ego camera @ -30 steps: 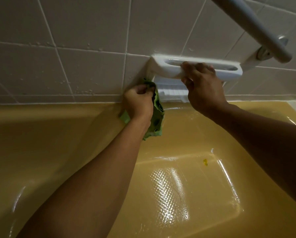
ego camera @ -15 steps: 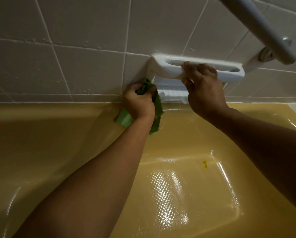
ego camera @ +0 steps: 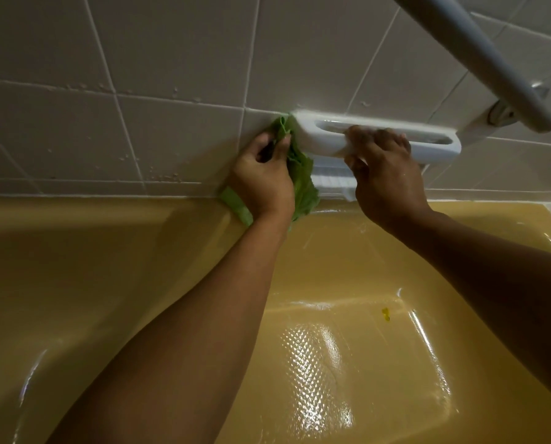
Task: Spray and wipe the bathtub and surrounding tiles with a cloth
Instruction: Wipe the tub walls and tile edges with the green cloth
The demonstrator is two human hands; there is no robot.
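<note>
Just right of left hand (ego camera: 261, 181), which clutches green cloth (ego camera: 301, 179), white soap holder (ego camera: 434, 152) runs lengthwise rightward along tiles (ego camera: 171, 139); right hand (ego camera: 386, 177) grasps its front bar.

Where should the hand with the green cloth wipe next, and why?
Probably sideways to the left, along the tiles. The left hand presses the green cloth against the wall at the left end of the white soap holder, which the right hand grips. Drops show on the tiles just left of the cloth, so that patch looks unwiped.
</note>
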